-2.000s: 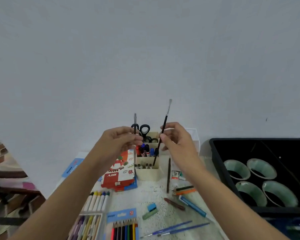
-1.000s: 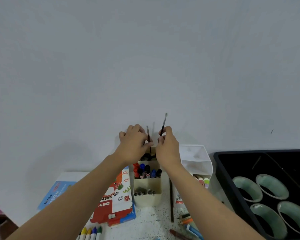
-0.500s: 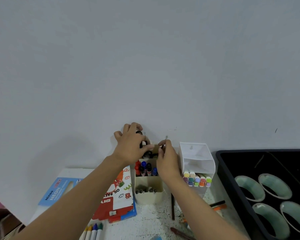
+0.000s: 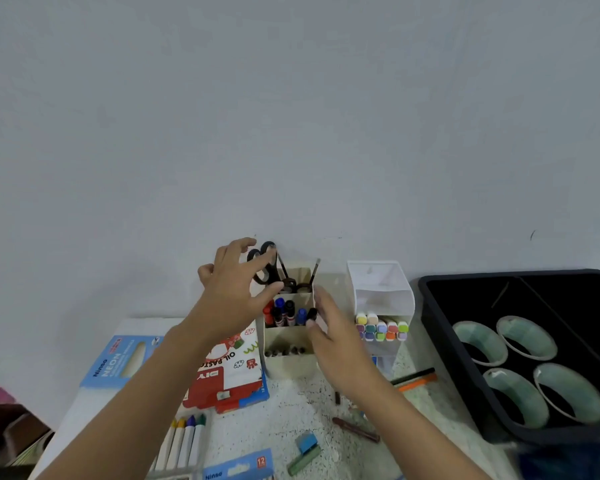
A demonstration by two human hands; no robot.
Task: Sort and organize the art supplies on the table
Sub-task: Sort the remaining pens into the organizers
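Two brushes are stood handle-down, bristles up, in the rear compartment of a cream organizer (image 4: 288, 367) at the back of the bench (image 4: 284, 407). The first brush (image 4: 282, 266) is tipped slightly left, the second brush (image 4: 314, 271) slightly right. Black scissors (image 4: 264, 271) are kept in the same compartment, handles up. Capped markers (image 4: 288, 311) are held in the middle compartment, and small dark items that cannot be identified in the front one.

The left hand (image 4: 236, 292) is spread with loosely curved fingers in front of the scissors; nothing is gripped, and contact cannot be judged. The right hand (image 4: 336, 344) is held flat and relaxed beside the organizer's right wall, covering part of it.

To the right, pastel markers (image 4: 381, 329) are stacked in a clear holder (image 4: 381, 289), and green rings (image 4: 478, 342) are laid in a black tray (image 4: 433, 320). A pastel box (image 4: 229, 372), crayons (image 4: 184, 438) and erasers (image 4: 307, 443) are scattered nearer.
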